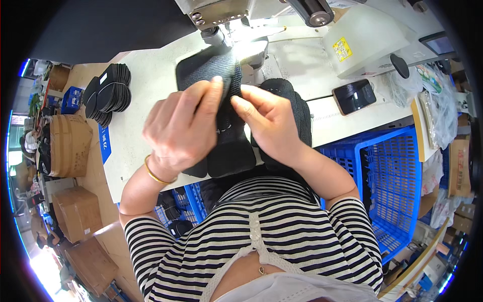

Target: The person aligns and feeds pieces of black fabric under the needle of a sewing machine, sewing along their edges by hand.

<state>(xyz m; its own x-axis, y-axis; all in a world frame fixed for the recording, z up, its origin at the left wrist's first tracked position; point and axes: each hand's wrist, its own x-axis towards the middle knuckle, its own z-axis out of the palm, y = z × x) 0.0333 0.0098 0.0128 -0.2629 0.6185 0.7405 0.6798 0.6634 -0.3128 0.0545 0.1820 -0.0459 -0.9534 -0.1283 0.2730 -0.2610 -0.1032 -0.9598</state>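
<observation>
A black ribbed fabric piece [209, 68] lies under the lit needle area of a sewing machine [214, 36]. My left hand [183, 126] is closed with its thumb and finger pinching the near part of that piece, and a bracelet sits on the wrist. Against the piece's right edge, my right hand [271, 123] pinches the fabric between thumb and index finger. More black padded pieces [231, 158] lie below my hands at the table's front edge. To the right of my right hand rests a stack of black knit pieces [302, 113], partly hidden by that hand.
Tied bundles of black pieces [111, 90] sit at the table's left end. A phone [354, 96] lies on the white table [332, 121] at right. Blue plastic crates [390, 186] stand beside and under the table. Cardboard boxes [75, 214] stand on the floor at left.
</observation>
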